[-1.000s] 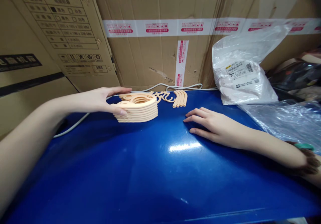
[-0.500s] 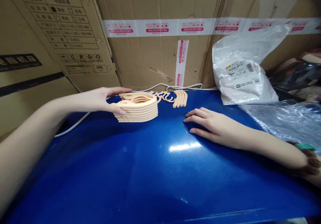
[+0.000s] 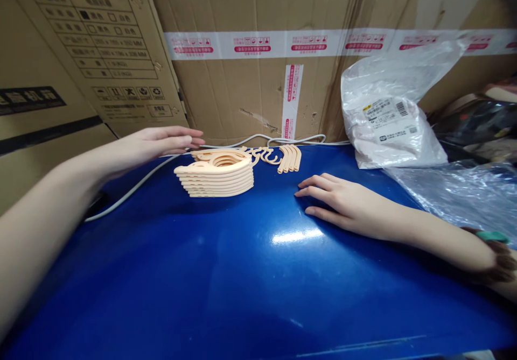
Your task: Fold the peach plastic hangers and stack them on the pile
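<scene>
A neat stack of cream plastic folding hangers lies on the blue table, left of centre near the back. My left hand hovers just above and left of that stack, fingers stretched out and holding nothing. Behind the stack, cream hanger hooks stick out to the right. Several curved cream hanger arms lie side by side next to them. On the right, my right hand rests on the table, palm down, with its fingers spread and nothing in it.
A large cardboard box with printed tape stands along the back, and another printed carton is at left. A white cable runs along the rear edge. At right are a labelled plastic bag and clear plastic wrap.
My left hand has let go of the hanger stack and lifted slightly up and left. The stack's left end now shows uncovered. My right hand has stayed in place.
</scene>
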Demonstrator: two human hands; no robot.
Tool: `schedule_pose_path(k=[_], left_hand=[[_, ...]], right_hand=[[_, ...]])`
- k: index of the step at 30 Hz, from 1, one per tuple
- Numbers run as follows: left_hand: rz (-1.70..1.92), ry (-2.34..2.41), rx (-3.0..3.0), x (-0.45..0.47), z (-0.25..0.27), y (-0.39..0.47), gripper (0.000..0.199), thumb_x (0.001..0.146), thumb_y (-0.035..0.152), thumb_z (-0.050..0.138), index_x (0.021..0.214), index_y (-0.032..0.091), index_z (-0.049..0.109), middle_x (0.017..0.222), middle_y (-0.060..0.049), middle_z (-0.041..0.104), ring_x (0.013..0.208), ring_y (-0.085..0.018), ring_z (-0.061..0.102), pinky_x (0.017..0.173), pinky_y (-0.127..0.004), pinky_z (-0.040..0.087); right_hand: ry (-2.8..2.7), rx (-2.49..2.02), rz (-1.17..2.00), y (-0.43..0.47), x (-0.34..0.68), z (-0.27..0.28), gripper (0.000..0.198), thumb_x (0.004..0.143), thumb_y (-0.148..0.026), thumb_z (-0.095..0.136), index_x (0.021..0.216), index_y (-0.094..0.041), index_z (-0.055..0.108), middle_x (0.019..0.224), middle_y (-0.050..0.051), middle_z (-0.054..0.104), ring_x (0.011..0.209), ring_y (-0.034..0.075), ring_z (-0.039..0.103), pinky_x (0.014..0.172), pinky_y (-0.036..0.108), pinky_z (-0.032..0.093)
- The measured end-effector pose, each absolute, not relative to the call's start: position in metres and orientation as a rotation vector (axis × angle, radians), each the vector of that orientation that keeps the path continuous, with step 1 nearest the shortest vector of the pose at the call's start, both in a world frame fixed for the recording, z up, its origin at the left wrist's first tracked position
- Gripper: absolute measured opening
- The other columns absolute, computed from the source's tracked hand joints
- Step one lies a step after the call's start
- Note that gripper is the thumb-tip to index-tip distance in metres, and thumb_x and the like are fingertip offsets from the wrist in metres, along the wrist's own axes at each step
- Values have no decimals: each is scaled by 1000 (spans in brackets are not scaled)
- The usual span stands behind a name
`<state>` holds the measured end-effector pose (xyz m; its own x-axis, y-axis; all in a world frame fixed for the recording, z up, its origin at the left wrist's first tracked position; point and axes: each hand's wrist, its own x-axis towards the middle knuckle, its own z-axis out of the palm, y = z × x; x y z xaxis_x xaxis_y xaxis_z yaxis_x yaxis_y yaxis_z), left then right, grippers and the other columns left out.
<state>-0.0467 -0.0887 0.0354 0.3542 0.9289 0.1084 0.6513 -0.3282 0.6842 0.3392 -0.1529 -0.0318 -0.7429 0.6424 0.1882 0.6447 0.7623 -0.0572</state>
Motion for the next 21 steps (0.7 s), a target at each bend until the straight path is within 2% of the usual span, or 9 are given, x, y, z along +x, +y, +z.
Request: schedule_pose_path(k=[5,10,21], left_hand=[[607,1459,2179,-51,31,-82,55,79,52,71,123,21,60,124,-2,68,116,-26,59,108,-51,40],[659,1520,2140,-49,26,-75,62,73,52,72,121,14,61,119,-6,70,110,-23,61,105,-45,43],[661,1485,2229,-51,22,-73,65,76,61,69,120,14,61,112,-5,74,103,-21,64,98,-45,49]], right_hand=[[-2764,-1028,-21,-153,339,-32,39,100,-40,40,125,-17,60,125,12,59,111,26,57,100,46,47],[-2766,-1027,-51,-152,339,-33,39,100,-40,40,125,-17,60,125,11,59,111,25,57,101,47,46],[-2753,-1009,-51,-152,340,-33,38,100,-39,42,124,-17,61,123,12,61,110,25,58,99,45,48]])
